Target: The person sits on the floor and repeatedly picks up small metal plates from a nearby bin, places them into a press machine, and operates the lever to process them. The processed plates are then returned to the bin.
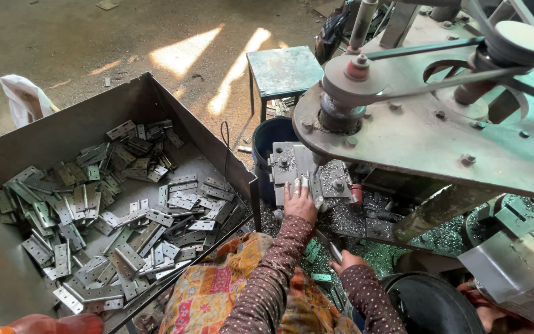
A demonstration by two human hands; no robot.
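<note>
Left hand [299,201] pressed flat, fingers spread, on a hinge plate [301,184] seated in the drill jig [307,170] under the spindle [339,117], near centre. Right hand [348,261] at 5 o'clock from it, closed round a thin metal piece [335,252], over the swarf-strewn machine bed [347,216]. At 9 o'clock, a steel bin [94,105] heaped with hinge leaves [112,210]; a blue stool [283,71] at 12 o'clock.
</note>
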